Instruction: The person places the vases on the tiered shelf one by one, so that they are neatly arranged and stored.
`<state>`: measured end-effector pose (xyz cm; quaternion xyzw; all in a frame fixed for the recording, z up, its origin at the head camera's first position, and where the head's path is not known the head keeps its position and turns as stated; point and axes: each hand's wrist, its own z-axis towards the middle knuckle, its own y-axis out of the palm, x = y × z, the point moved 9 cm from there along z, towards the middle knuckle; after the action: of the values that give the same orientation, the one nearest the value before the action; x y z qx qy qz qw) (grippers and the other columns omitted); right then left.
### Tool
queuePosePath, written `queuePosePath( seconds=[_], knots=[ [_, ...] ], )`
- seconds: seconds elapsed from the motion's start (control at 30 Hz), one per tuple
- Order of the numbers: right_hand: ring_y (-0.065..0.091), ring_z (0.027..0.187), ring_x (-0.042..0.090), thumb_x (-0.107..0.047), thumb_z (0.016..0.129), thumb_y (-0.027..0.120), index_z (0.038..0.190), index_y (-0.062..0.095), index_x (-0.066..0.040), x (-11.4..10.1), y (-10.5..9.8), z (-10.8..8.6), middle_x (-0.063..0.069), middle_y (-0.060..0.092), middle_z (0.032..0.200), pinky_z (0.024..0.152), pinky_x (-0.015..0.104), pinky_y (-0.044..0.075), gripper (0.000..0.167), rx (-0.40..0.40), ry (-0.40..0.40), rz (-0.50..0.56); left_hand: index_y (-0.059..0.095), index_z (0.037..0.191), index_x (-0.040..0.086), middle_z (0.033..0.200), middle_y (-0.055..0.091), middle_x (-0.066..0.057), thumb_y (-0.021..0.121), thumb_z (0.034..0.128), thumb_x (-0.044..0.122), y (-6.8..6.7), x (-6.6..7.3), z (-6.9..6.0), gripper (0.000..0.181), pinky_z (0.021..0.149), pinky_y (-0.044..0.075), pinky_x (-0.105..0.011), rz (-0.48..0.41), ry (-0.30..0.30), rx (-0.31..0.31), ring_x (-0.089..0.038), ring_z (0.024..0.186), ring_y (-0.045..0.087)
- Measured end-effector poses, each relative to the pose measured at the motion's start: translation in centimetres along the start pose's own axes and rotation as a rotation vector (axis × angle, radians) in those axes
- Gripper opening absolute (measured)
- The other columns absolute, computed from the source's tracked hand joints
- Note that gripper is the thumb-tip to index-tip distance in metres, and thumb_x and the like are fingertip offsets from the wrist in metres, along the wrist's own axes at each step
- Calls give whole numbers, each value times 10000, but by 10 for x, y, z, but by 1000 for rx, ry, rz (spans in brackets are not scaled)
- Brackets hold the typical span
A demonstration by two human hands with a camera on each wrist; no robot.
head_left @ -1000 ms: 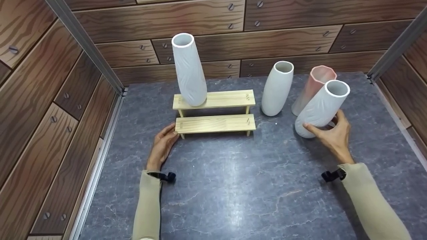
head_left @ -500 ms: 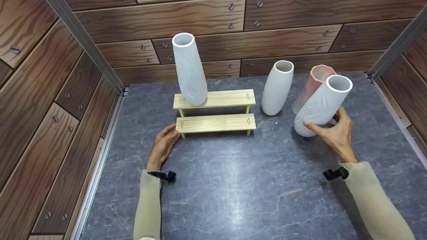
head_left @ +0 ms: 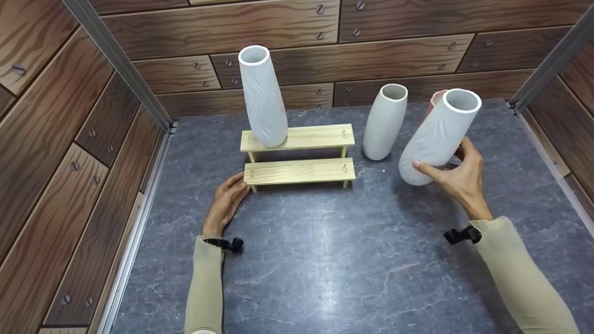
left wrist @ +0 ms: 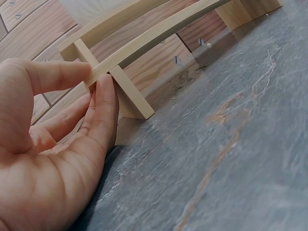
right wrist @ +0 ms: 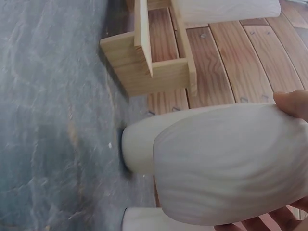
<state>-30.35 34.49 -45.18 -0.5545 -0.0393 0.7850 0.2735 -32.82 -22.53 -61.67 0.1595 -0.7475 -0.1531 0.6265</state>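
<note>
My right hand (head_left: 464, 178) grips a white textured vase (head_left: 438, 139) around its lower part; the vase tilts a little and hangs above the table, its base (right wrist: 192, 178) apart from the surface in the right wrist view. With thumb and fingertips, my left hand (head_left: 225, 202) pinches the left end of the lower shelf of a two-step wooden stand (head_left: 299, 170), seen close in the left wrist view by its leg (left wrist: 132, 94). Another white textured vase (head_left: 264, 102) stands upright on the left part of the upper shelf.
A smooth white vase (head_left: 385, 123) stands on the table right of the stand. Behind the held vase is a pink vase (head_left: 436, 98), mostly hidden. Wood-patterned walls (head_left: 278, 28) enclose the dark marbled table (head_left: 315, 260) at the back and sides.
My right hand has raised the white textured vase off the table and shifted it slightly left, covering more of the pink vase. The left hand and the stand have stayed put.
</note>
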Motion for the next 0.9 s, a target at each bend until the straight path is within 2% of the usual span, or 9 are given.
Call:
queuePosePath(
  seconds=[0.17, 0.37, 0.73, 0.9],
  knots=[
    [651, 1045, 77, -110, 672, 1009, 1330, 687, -116, -30, 4, -2, -85, 686, 1158, 837, 108, 546, 732, -1, -14, -5, 400, 1570, -127, 1416, 589, -176, 525, 1056, -96, 1, 1, -1, 530, 1060, 579, -246, -10, 1, -1, -137, 1159, 697],
    [654, 1059, 83, -79, 676, 989, 1339, 695, -117, -66, 13, -4, -61, 696, 1191, 872, 148, 517, 725, -33, -71, 58, 394, 1579, -116, 1458, 567, -186, 528, 1059, -89, 1, 0, -1, 538, 1060, 580, -249, -10, -10, 0, -135, 1168, 697],
    [674, 1046, 109, -19, 660, 978, 1314, 704, -67, -98, 32, 3, -27, 715, 1174, 865, 197, 546, 710, -91, -148, 159, 407, 1576, -107, 1440, 593, -169, 541, 1064, -74, 2, -1, -1, 530, 1075, 579, -269, -14, -13, -4, -148, 1176, 704],
    [671, 1070, 104, -26, 655, 985, 1354, 696, -116, -103, 44, 8, -36, 715, 1213, 876, 176, 561, 762, -107, -162, 147, 415, 1567, -116, 1391, 624, -150, 540, 1055, -87, 1, 0, -1, 527, 1050, 589, -261, -38, -11, -1, -155, 1155, 710]
  ],
)
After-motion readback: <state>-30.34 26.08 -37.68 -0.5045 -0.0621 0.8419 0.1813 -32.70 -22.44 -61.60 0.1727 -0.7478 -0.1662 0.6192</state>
